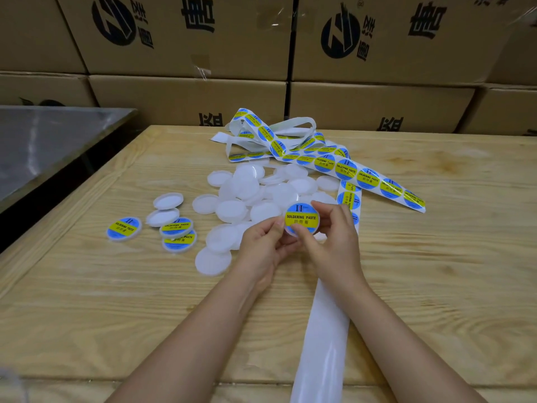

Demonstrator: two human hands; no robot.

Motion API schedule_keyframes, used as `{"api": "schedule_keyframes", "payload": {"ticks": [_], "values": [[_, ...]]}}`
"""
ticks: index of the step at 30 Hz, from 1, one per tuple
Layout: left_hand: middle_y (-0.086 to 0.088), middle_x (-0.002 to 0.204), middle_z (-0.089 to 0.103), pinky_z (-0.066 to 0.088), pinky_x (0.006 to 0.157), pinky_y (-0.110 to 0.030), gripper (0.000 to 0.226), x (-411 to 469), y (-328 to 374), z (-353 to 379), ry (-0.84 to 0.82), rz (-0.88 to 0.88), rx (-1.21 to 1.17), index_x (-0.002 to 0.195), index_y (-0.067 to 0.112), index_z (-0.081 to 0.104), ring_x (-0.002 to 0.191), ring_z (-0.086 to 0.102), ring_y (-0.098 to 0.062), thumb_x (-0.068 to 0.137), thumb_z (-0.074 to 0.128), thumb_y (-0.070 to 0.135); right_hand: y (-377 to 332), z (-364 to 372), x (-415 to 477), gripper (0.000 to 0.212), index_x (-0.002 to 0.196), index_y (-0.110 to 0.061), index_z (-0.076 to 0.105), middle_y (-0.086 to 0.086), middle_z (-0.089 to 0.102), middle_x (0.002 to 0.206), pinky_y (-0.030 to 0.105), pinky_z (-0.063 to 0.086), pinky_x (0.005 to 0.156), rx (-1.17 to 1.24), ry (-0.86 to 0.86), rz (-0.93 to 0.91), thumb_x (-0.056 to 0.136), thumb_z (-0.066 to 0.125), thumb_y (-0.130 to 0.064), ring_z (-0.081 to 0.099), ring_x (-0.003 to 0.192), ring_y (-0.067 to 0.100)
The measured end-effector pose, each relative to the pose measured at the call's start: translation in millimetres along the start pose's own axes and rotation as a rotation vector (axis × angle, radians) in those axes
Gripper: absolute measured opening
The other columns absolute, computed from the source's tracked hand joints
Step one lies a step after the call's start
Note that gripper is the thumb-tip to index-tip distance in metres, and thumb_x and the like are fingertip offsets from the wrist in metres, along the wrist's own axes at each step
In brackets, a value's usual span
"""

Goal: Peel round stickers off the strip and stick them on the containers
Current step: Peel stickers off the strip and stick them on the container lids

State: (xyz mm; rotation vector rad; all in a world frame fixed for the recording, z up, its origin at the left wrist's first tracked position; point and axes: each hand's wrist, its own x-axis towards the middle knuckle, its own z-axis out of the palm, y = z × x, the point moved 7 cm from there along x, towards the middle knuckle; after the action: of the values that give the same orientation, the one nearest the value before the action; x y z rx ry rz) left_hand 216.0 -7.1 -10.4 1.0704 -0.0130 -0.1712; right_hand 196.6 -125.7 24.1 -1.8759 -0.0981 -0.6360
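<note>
Both hands hold one round white container lid (pixel 302 220) above the table; a blue and yellow "SOLDERING PASTE" sticker covers its top. My left hand (pixel 268 242) grips its lower left edge. My right hand (pixel 331 237) pinches its right rim, thumb on the sticker's lower edge. The sticker strip (pixel 345 170) lies tangled behind, and its bare white backing (pixel 322 338) runs down under my right forearm. A pile of blank white lids (pixel 247 196) lies just beyond my hands.
Three stickered lids (pixel 124 228) (pixel 177 226) (pixel 179 241) and two upturned blank ones (pixel 168 200) lie left on the wooden table (pixel 87 301). Stacked cardboard boxes (pixel 189 39) wall the back. A metal tray (pixel 43 141) stands far left.
</note>
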Motion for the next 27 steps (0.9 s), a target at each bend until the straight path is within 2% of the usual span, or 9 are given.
{"api": "schedule_keyframes", "payload": {"ticks": [3, 7, 10, 14, 17, 19, 22, 24, 27], "values": [[-0.007, 0.072, 0.070, 0.055, 0.058, -0.022, 0.031, 0.7, -0.3, -1.4, 0.045, -0.041, -0.014, 0.084, 0.003, 0.065, 0.063, 0.062, -0.013, 0.099, 0.041, 0.015, -4.7, -5.8, 1.6, 0.025, 0.100, -0.012, 0.062, 0.005, 0.056, 0.096, 0.014, 0.049, 0.072, -0.003, 0.013, -0.072, 0.078, 0.073, -0.005, 0.061, 0.078, 0.006], [-0.002, 0.068, 0.070, 0.050, 0.049, -0.018, 0.031, -1.5, -1.1, 4.1, 0.027, -0.053, 0.036, 0.086, 0.005, 0.065, 0.058, 0.063, -0.008, 0.100, 0.040, 0.016, 3.5, -16.0, 3.4, 0.009, 0.084, -0.014, 0.064, 0.004, 0.064, 0.088, 0.027, 0.052, 0.066, 0.038, 0.085, -0.013, 0.083, 0.068, -0.006, 0.064, 0.067, 0.016], [-0.006, 0.077, 0.071, 0.052, 0.054, -0.020, 0.024, -4.5, -5.9, 8.7, 0.006, -0.084, 0.030, 0.089, 0.004, 0.065, 0.065, 0.067, -0.010, 0.098, 0.044, 0.012, 5.5, -22.2, 4.6, 0.008, 0.079, -0.013, 0.065, 0.001, 0.062, 0.079, 0.023, 0.050, 0.062, -0.011, 0.149, -0.032, 0.084, 0.067, -0.007, 0.061, 0.063, 0.010], [-0.005, 0.079, 0.072, 0.055, 0.061, -0.020, 0.009, -6.6, -7.4, 10.4, -0.026, -0.040, 0.113, 0.097, 0.005, 0.063, 0.071, 0.070, -0.013, 0.091, 0.056, 0.007, 7.6, -23.5, 4.1, 0.010, 0.074, -0.010, 0.064, 0.001, 0.061, 0.073, 0.012, 0.043, 0.059, -0.090, 0.188, -0.048, 0.082, 0.069, -0.008, 0.059, 0.063, 0.016], [-0.003, 0.076, 0.073, 0.055, 0.059, -0.020, 0.011, -5.8, -4.0, 7.2, -0.006, -0.005, 0.187, 0.094, 0.008, 0.065, 0.070, 0.070, -0.013, 0.092, 0.055, 0.006, 15.4, -22.0, 3.9, 0.011, 0.075, -0.009, 0.063, 0.002, 0.064, 0.073, 0.021, 0.047, 0.059, -0.052, 0.176, 0.034, 0.083, 0.069, -0.014, 0.059, 0.062, 0.015], [-0.007, 0.078, 0.071, 0.055, 0.058, -0.022, 0.014, -5.4, -2.4, 2.7, 0.035, -0.022, 0.179, 0.092, 0.007, 0.068, 0.070, 0.070, -0.015, 0.093, 0.053, 0.007, 17.1, -18.8, 3.9, 0.011, 0.077, -0.012, 0.062, 0.002, 0.063, 0.069, 0.021, 0.045, 0.058, -0.052, 0.127, 0.056, 0.082, 0.070, -0.017, 0.056, 0.059, 0.010], [-0.010, 0.079, 0.070, 0.055, 0.055, -0.024, 0.016, -4.3, 1.5, -6.1, 0.106, -0.034, 0.173, 0.089, 0.006, 0.069, 0.066, 0.069, -0.016, 0.093, 0.053, 0.007, 15.9, -10.3, 4.7, 0.018, 0.086, -0.021, 0.058, -0.002, 0.058, 0.065, 0.020, 0.042, 0.059, -0.096, 0.000, 0.057, 0.078, 0.074, -0.023, 0.052, 0.058, 0.007], [-0.011, 0.077, 0.069, 0.053, 0.050, -0.023, 0.015, -4.3, 7.2, -8.9, 0.135, -0.006, 0.196, 0.085, 0.007, 0.069, 0.061, 0.067, -0.016, 0.091, 0.055, 0.007, 14.7, -6.8, 4.1, 0.033, 0.097, -0.029, 0.054, -0.003, 0.057, 0.069, 0.017, 0.042, 0.059, -0.080, -0.066, 0.065, 0.073, 0.077, -0.027, 0.050, 0.059, 0.007], [-0.008, 0.079, 0.066, 0.048, 0.047, -0.022, 0.014, -4.0, 26.0, -13.8, 0.215, 0.174, 0.280, 0.088, 0.010, 0.067, 0.061, 0.061, -0.011, 0.092, 0.054, 0.007, 18.3, -8.5, 6.0, 0.054, 0.111, -0.032, 0.052, -0.004, 0.058, 0.077, 0.014, 0.042, 0.062, -0.071, -0.127, 0.093, 0.065, 0.080, -0.036, 0.052, 0.065, 0.008]]}}
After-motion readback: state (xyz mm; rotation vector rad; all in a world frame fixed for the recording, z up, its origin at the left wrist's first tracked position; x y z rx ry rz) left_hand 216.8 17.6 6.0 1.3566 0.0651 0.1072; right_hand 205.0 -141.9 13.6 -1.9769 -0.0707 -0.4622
